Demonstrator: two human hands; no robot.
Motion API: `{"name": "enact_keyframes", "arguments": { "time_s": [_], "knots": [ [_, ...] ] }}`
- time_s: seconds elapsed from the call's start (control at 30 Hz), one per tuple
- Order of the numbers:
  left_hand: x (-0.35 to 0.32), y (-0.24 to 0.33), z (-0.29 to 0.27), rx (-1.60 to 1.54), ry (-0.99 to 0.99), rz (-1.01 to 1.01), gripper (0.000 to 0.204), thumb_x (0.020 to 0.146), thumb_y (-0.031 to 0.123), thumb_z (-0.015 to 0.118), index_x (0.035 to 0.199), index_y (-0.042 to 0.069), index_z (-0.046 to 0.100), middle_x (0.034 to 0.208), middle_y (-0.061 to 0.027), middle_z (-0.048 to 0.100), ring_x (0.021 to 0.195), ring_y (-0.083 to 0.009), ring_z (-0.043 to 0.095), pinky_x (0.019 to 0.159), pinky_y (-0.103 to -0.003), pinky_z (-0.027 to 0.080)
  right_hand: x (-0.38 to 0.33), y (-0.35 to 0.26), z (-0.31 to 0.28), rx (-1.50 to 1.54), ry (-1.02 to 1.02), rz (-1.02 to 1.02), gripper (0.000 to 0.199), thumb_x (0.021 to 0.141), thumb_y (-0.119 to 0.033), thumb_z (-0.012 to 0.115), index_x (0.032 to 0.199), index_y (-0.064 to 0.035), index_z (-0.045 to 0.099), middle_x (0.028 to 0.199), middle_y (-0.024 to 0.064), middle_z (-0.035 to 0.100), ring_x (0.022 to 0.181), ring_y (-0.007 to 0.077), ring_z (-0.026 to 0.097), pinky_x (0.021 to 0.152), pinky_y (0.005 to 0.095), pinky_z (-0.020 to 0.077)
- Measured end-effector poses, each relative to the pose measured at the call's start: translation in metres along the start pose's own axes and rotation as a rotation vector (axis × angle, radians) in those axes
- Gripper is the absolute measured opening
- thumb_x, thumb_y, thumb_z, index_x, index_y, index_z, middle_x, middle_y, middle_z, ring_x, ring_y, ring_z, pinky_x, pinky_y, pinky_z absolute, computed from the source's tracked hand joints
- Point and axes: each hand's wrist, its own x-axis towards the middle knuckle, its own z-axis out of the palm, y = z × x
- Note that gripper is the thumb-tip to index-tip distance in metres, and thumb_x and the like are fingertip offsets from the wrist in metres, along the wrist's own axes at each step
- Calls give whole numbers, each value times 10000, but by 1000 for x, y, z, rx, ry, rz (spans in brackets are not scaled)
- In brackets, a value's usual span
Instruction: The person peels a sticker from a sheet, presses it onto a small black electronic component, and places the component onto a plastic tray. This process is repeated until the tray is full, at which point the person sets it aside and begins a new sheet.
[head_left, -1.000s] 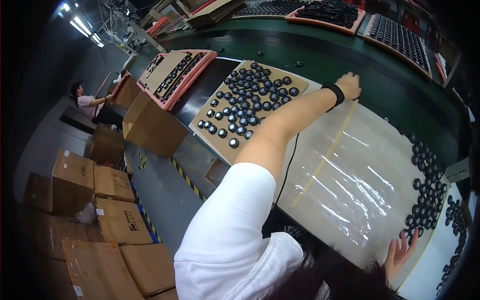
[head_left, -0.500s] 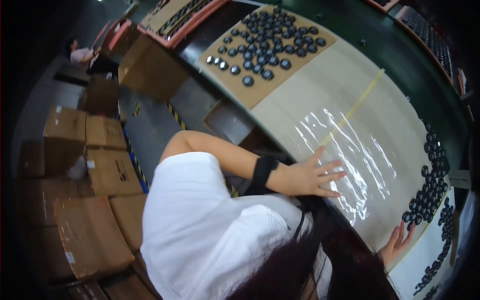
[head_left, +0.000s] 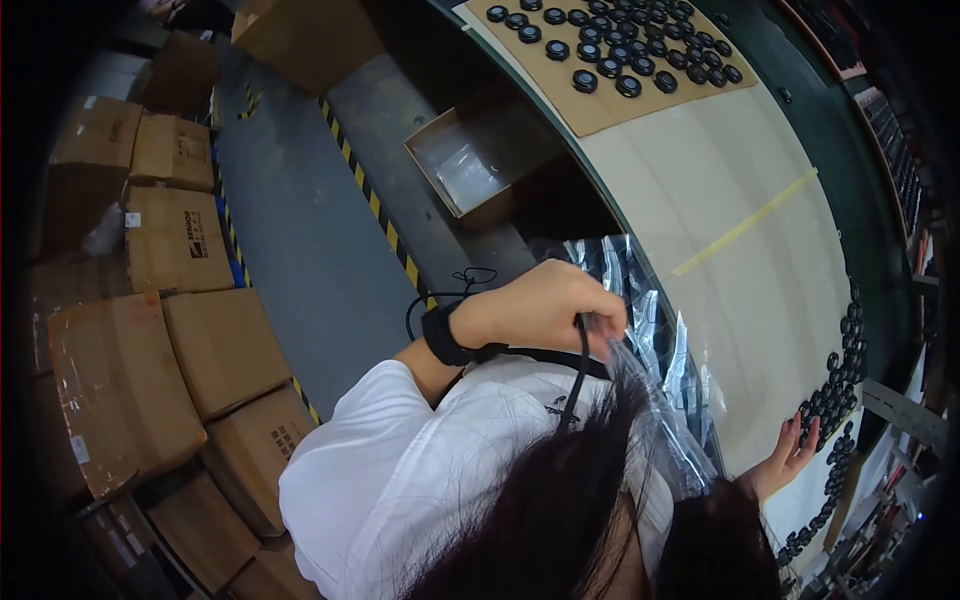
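Note:
My left hand (head_left: 545,308), with a black band at its wrist, is closed on the gathered edge of a clear plastic bag (head_left: 650,330). The bag hangs crumpled over the near table edge, close to my white shirt; dark hair covers its lower part. A thin black cord (head_left: 578,385) runs down beside my left fingers. At the lower right, my right hand (head_left: 783,462) has its fingers apart and raised, next to a pile of small black round knob-like parts (head_left: 830,402). Whether a fingertip touches one of them I cannot tell.
More black round parts lie on a brown cardboard sheet (head_left: 592,122) at the far end. Yellow tape (head_left: 750,222) crosses the beige table surface (head_left: 740,330). An opened carton (head_left: 430,150) stands beside the table. Stacked cardboard boxes (head_left: 120,390) fill the left, past a striped floor line (head_left: 365,190).
My left hand, spread flat on the plastic before, has closed on it and drawn it off the table top toward my body. My right hand stays by the black parts. The view has shifted.

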Motion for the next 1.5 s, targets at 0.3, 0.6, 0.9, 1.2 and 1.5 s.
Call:
{"name": "enact_keyframes", "arguments": {
  "time_s": [0.3, 0.6, 0.9, 1.2, 1.5],
  "knots": [
    [-38, -26, -29, -16, -204, -309, 348, 556, 131, 773, 822, 42, 568, 565, -4, 440, 512, -107, 422, 496, -223, 335, -10, -31, 57, 73, -273, -134, 302, 868, -47, 458, 1162, 23, 476, 1242, 131, 459, 1084, 213, 484, 930, 328, 383],
    [-89, -80, -31, -964, -112, -374, 295, 707, 248, 705, 856, 47, 549, 645, 48, 468, 575, -47, 409, 504, -210, 313, 2, -39, 75, 25, -426, -166, 290, 857, -38, 469, 1142, 8, 495, 1270, 132, 442, 1082, 202, 493, 917, 324, 395],
    [-179, -223, -133, -414, 1335, -699, 155, 881, 151, 492, 890, 35, 594, 746, -21, 589, 604, -96, 540, 546, -211, 437, 10, -45, 94, 34, -451, -163, 275, 833, -19, 485, 1104, 4, 516, 1272, 133, 434, 1076, 192, 491, 901, 319, 398],
    [-149, -364, -216, 739, 1040, -1040, 309, 866, 293, 445, 1025, 87, 610, 926, -174, 614, 831, -369, 570, 704, -435, 442, 33, -104, 74, -542, -440, -420, 377, 775, -50, 575, 1145, -65, 500, 1330, 137, 359, 1163, 229, 421, 940, 341, 368],
    [-65, -446, -255, 850, 915, -843, 274, 777, 211, 586, 979, 25, 579, 953, -208, 584, 887, -382, 543, 769, -448, 436, 144, -231, 26, -1208, 53, -1103, 702, 696, -145, 654, 1307, -86, 314, 1380, 153, 257, 1271, 350, 241, 1047, 428, 206]
  ]
}}
